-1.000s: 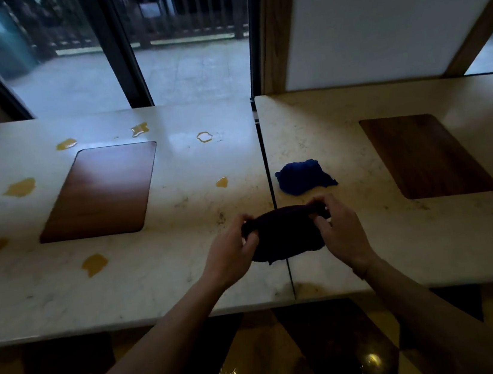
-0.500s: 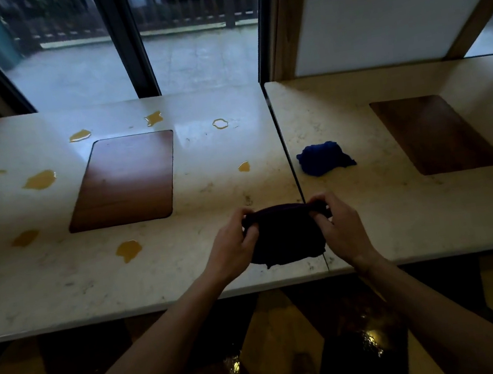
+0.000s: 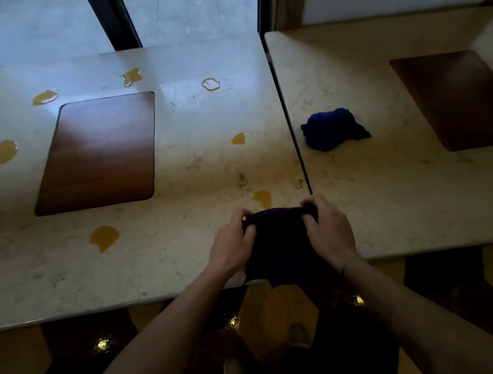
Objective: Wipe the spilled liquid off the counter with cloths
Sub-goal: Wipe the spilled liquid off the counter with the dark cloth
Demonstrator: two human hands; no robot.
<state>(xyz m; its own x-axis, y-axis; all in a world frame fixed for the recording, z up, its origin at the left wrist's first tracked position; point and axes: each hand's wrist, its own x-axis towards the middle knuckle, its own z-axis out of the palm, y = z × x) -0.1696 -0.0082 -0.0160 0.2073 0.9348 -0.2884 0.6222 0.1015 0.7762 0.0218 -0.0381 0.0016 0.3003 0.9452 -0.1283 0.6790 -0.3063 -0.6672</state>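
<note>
Dark cloth (image 3: 281,245) hanging btwn both hands at counter's (image 3: 184,251) near edge, by the seam.
L hand (image 3: 232,246) and R hand (image 3: 328,231) are each pinching a top corner, fingers curled over the hem, hands apart w/ cloth stretching across; lower part is drooping past the edge. One spill (image 3: 262,198) is sitting just beyond the cloth; more amber spills are dotting the L slab around a wood inlay (image 3: 99,152). Blue cloth (image 3: 331,129) is lying bunched on the R slab, just beside the seam.

Head camera looks steeply down over the counter (image 3: 154,261), close.
</note>
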